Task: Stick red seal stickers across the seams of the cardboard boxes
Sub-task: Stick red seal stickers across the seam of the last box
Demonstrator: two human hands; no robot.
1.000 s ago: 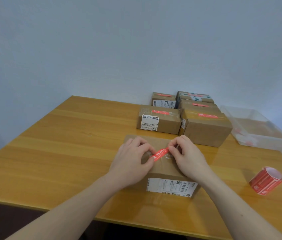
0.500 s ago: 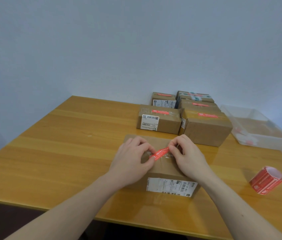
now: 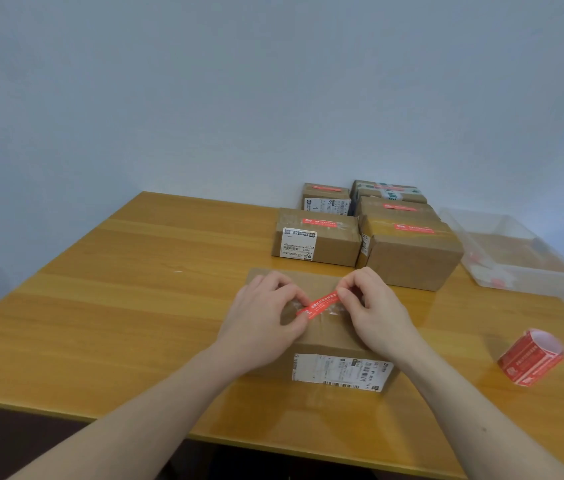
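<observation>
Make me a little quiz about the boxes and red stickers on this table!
1. True or false: both hands hold the red sticker over the nearest box.
2. The sticker roll lies on which side of that box? A) left B) right
3. What stands beside the sealed boxes?

Key
1. True: left hand and right hand pinch its ends.
2. B
3. A clear plastic tub.
</observation>
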